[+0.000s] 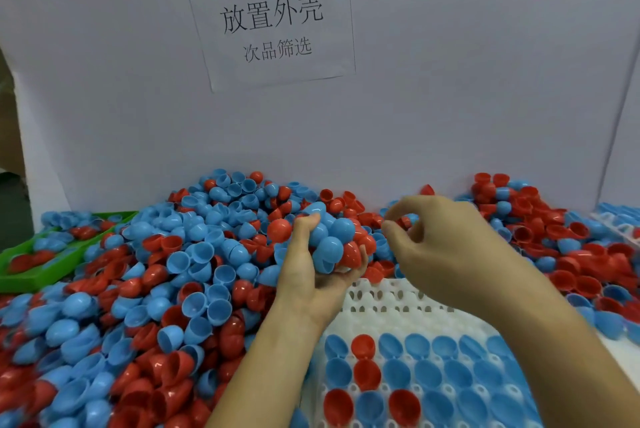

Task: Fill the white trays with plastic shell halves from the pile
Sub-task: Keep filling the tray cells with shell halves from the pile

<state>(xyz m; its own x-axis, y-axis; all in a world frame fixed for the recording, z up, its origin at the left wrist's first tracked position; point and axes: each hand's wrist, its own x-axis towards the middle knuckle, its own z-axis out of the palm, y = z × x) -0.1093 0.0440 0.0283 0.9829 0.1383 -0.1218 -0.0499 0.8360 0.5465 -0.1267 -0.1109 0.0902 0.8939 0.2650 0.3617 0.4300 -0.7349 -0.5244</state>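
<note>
Grey partition wall behind. Pile of red and blue plastic shell halves [180, 275] borders white tray [398, 303]. My left hand [311, 271] cups a handful; right hand [440, 247] pinches air. Light, slick, rigid; I'd grip rims.

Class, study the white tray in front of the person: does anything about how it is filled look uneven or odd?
Yes. The white tray has shell halves only in its near rows; the far rows by the pile are bare, and four red halves interrupt the blue ones.
</note>
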